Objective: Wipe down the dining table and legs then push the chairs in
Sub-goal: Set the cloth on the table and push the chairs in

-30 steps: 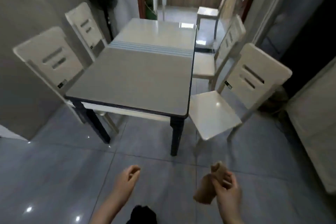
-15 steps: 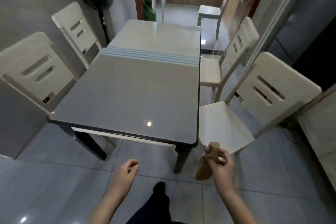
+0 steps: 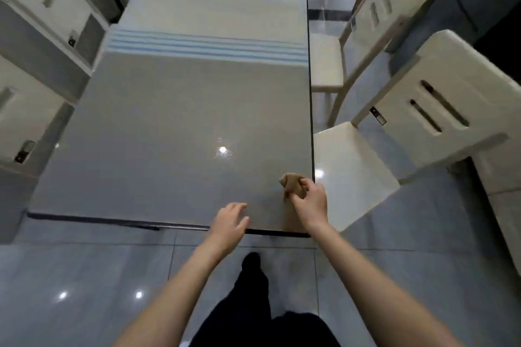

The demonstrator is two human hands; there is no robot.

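Note:
The glossy grey dining table [image 3: 158, 127] with a dark rim and a blue-striped band across its middle fills the view. My right hand [image 3: 308, 201] holds a small brown cloth [image 3: 291, 184] over the table's near right corner. My left hand [image 3: 229, 222] hovers over the near edge, fingers apart and holding nothing. Two cream chairs stand pulled out on the right, the near chair [image 3: 394, 144] and the far chair [image 3: 363, 22]. The table legs are hidden under the top.
Two more cream chairs [image 3: 33, 36] stand close along the table's left side. A grey tiled floor [image 3: 84, 284] lies in front of the table, with my dark trouser leg [image 3: 253, 290] stepping onto it. Something pale [image 3: 504, 205] runs along the far right edge of the view.
I have walked up to the table; it now fills the view from above. Both hands rose from floor level to over the near edge, the right still gripping the cloth.

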